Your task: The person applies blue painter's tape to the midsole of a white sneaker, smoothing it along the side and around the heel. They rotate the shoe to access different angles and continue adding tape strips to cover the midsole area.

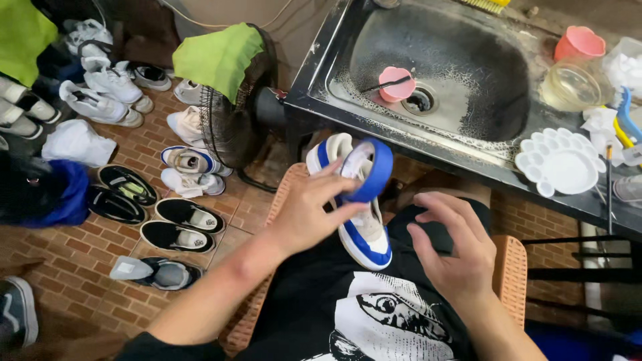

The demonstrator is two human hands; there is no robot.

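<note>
Sneaker lies toe toward the lap; left hand pinches tape roll, right hand spread.

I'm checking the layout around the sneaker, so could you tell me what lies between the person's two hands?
In the head view, the blue-and-white sneaker lies on the lap between the left hand, which holds a blue tape roll, and the right hand.

a single head-worn camera looks steeply down over the person's lap from close range, so both forearms run up from the bottom edge toward mid-frame. it faces forward toward a dark sink that fills the upper right, while the brick floor with rows of shoes falls away at left. no second view shares the scene.
</note>
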